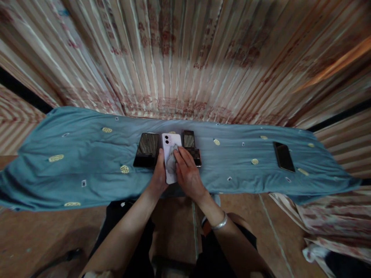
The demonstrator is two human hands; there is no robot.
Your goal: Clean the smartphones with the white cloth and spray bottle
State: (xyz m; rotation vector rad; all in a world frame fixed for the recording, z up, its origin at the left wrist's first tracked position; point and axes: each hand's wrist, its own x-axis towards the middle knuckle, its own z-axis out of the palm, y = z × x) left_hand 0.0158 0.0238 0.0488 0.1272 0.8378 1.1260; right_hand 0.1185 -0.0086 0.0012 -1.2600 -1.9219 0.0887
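Observation:
A pale lilac smartphone (169, 148) is held back side up, its camera lenses at the top left. My left hand (158, 173) grips it along the left edge, with the thumb showing beside it and the other fingers hidden underneath. A thin greyish cloth (171, 160) lies against the phone's back. Pressing that cloth down is my right hand (187, 172), fingers together. Just left of the phone lies a dark tablet-like device (146, 150). To the right are a small dark phone (189, 139) and another dark device (197, 156), partly covered by my right hand.
Under everything is a table with a blue patterned cloth (228, 162), hanging over its front edge. A black phone (284, 156) lies far right. Pleated patterned curtains (185, 69) enclose the back and sides. My knees are below the front edge.

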